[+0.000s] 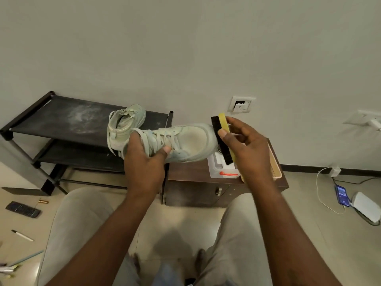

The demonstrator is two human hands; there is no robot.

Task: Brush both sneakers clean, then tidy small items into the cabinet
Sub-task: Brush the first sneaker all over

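Gripping a pale sneaker (181, 141) around its laced midsection, the left hand (144, 159) holds it in the air, toe pointing toward the right hand (245, 145). That hand's grip is closed on a yellow-backed brush (223, 137), thumb and fingers pinching its edges, black bristles touching the toe. Just behind the left grip, the second sneaker (123, 126) stands on the dusty shoe rack (61, 118). Below the brush, a clear box (223, 170) sits on the brown cabinet (198, 188), its surface partly hidden.
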